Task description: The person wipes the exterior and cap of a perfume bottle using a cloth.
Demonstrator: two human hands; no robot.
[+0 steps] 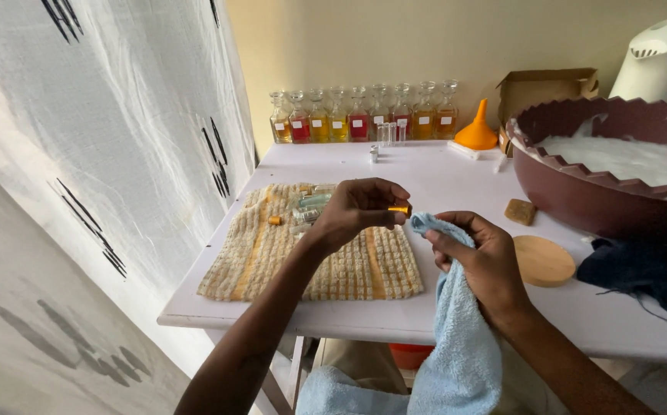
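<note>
Amber vial (398, 209) half-hidden in left hand (356, 211)

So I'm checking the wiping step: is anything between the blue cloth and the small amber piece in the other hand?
Nothing visible. The left hand holds the small amber piece right beside the blue cloth pinched in the right hand.

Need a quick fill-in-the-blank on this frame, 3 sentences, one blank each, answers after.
1. The left hand pinches a small vial whose contents are ____ in colour.
2. The right hand grips a light ____ towel.
3. The funnel by the row of glass bottles is ____.

Missing words: yellow; blue; orange
</note>
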